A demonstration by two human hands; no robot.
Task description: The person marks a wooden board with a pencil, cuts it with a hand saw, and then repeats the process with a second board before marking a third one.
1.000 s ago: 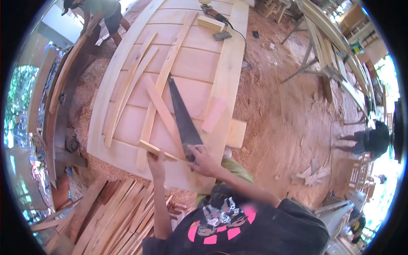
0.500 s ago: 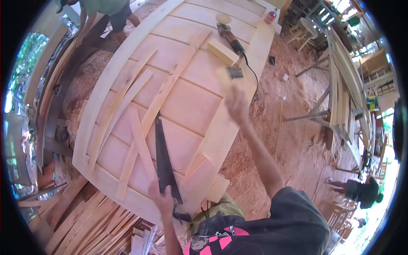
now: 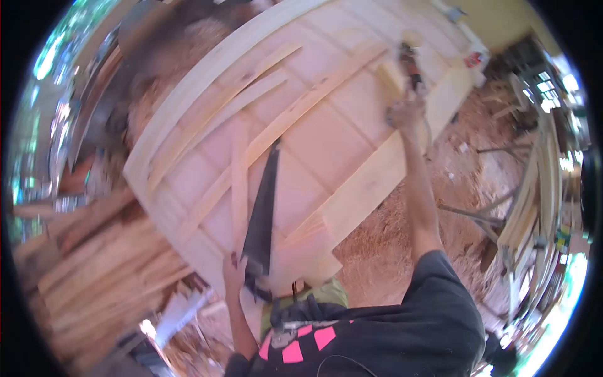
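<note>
1. Sawdust and shavings cover the ground (image 3: 377, 245) beside a large pale wooden panel (image 3: 314, 151) crossed by grooves, which slants across my view
2. Right hand (image 3: 406, 115), out at the end of a stretched arm: its fingers are bent over a small dark block (image 3: 392, 117) on the far right part of the panel; blur keeps me from telling whether they are clamped on it
3. Left hand (image 3: 235, 270), low and close to me: its fingers look bent and near each other, just beside the saw's handle and the near end of a thin strip (image 3: 239, 182); I cannot tell if they grip either one
4. Next out from it, the saw (image 3: 260, 220) lies on the panel, handle toward me, its narrow tip by a long board (image 3: 308, 103) that runs slantwise over the panel
5. Just past the right hand, I see a power tool (image 3: 409, 63), with a pale wood block (image 3: 390, 80) to its left
6. Two slimmer strips (image 3: 245, 99) lie left of the long board, and a red container (image 3: 473, 60) stands near the panel's far right corner
7. Farther out, planks (image 3: 113, 270) are piled at lower left, and more boards (image 3: 534, 188) rest on a wooden stand at right
</note>
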